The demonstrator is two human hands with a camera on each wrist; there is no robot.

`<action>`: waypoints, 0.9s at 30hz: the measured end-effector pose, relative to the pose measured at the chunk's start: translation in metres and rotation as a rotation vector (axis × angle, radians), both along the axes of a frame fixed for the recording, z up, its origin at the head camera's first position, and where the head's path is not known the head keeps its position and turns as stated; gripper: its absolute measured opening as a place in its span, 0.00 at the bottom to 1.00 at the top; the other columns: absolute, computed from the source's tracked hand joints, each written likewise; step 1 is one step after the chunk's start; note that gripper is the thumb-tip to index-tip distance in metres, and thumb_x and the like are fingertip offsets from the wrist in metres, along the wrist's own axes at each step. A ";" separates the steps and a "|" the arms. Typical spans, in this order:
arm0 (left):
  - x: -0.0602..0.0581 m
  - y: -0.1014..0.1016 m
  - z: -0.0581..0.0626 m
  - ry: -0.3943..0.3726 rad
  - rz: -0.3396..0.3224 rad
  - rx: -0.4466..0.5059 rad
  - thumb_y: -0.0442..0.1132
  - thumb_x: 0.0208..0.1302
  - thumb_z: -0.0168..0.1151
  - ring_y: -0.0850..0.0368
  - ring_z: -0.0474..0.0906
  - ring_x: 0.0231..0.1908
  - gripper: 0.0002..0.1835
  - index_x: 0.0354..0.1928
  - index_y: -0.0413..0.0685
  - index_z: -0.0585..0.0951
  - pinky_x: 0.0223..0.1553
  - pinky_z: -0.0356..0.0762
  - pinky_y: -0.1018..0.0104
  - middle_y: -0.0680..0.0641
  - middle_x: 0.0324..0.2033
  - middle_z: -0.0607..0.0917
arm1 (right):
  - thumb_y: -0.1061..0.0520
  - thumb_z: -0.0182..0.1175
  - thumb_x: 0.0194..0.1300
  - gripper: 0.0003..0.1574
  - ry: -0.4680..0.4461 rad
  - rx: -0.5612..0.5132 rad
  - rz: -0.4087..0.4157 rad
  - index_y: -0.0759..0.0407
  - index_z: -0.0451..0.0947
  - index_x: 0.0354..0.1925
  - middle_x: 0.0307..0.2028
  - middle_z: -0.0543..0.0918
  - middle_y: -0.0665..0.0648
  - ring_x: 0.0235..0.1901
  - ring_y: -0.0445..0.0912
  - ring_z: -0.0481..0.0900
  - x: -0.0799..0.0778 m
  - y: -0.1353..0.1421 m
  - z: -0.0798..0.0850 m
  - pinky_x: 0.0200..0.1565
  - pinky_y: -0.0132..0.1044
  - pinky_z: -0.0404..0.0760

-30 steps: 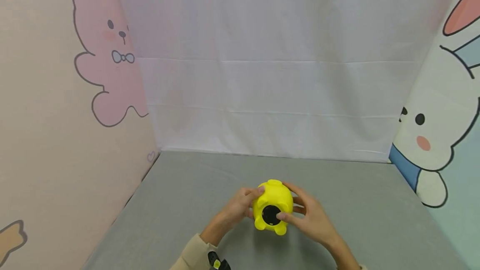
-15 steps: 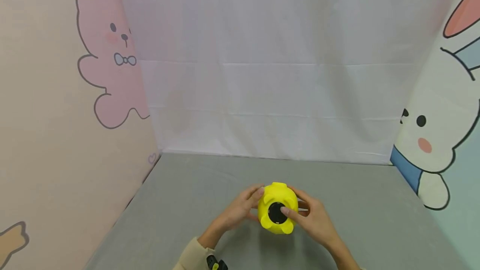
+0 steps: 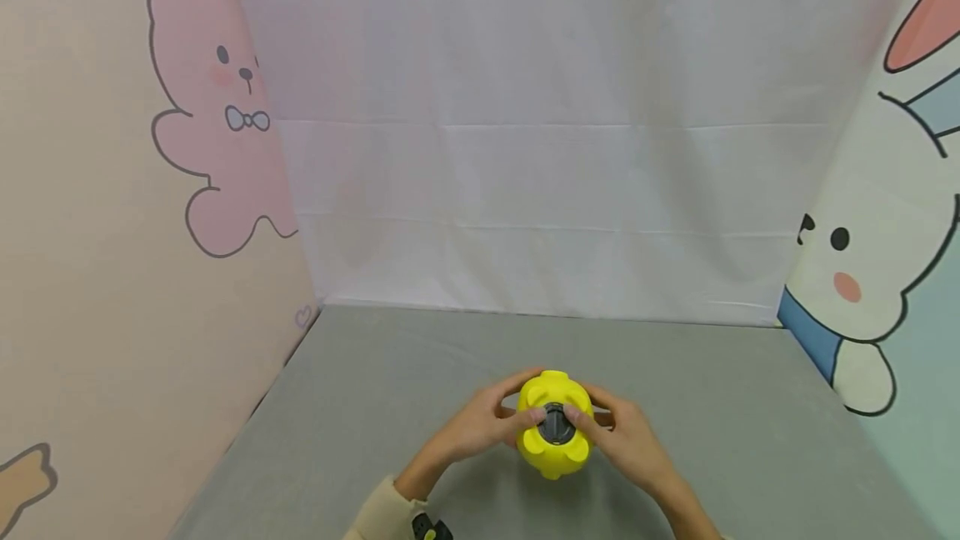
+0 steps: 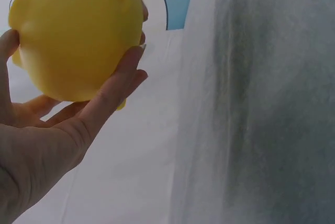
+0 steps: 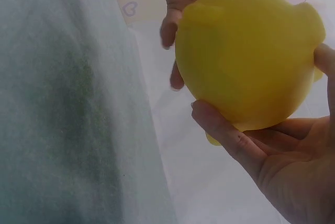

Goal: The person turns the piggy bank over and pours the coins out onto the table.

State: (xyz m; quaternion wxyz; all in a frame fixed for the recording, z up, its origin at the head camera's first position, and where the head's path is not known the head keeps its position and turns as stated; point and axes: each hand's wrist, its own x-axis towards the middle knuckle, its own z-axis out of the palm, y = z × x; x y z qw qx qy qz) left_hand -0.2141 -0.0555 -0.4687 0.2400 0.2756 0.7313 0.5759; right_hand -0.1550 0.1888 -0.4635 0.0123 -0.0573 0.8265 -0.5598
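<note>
A round yellow piggy bank (image 3: pixel 553 465) with stubby knobs faces the head camera with its dark round stopper (image 3: pixel 557 425), which has a raised ridge across it. My left hand (image 3: pixel 476 422) grips the bank from the left, its thumb at the stopper's upper left edge. From the right, my right hand (image 3: pixel 628 438) grips it too, with the thumb on the stopper's upper right edge. Both wrist views show the smooth rounded yellow side (image 4: pixel 78 35) with fingers spread around it; the stopper is hidden there. The bank is held above the grey surface, its shadow falling below.
A grey cloth-covered table (image 3: pixel 375 365) spreads under the hands. White cloth (image 3: pixel 540 148) hangs along its far edge. Walls with cartoon animals stand at left (image 3: pixel 217 107) and right (image 3: pixel 862 273).
The bank has turned in the hands, so its stopper now shows a grey ridged face instead of plain black. My left thumb has moved from the bank's upper left side down to the stopper.
</note>
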 end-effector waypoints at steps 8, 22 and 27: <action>0.001 0.004 -0.005 -0.016 0.033 0.092 0.57 0.76 0.62 0.56 0.91 0.44 0.33 0.79 0.66 0.68 0.38 0.92 0.59 0.46 0.75 0.73 | 0.45 0.59 0.79 0.34 -0.019 -0.003 0.046 0.61 0.71 0.74 0.68 0.78 0.71 0.49 0.52 0.90 0.000 0.004 0.001 0.42 0.37 0.91; -0.002 0.004 -0.010 -0.087 0.109 0.076 0.60 0.77 0.57 0.55 0.88 0.47 0.27 0.72 0.64 0.77 0.38 0.91 0.61 0.48 0.66 0.84 | 0.41 0.80 0.57 0.62 0.388 0.286 0.121 0.57 0.61 0.79 0.70 0.77 0.59 0.58 0.47 0.81 0.010 0.011 -0.009 0.56 0.40 0.88; 0.000 0.005 -0.010 -0.163 0.078 0.113 0.60 0.78 0.56 0.57 0.89 0.37 0.28 0.72 0.58 0.77 0.30 0.90 0.62 0.45 0.64 0.84 | 0.37 0.83 0.49 0.69 0.453 0.294 0.138 0.51 0.59 0.80 0.70 0.77 0.53 0.60 0.45 0.81 0.014 0.004 -0.014 0.58 0.43 0.87</action>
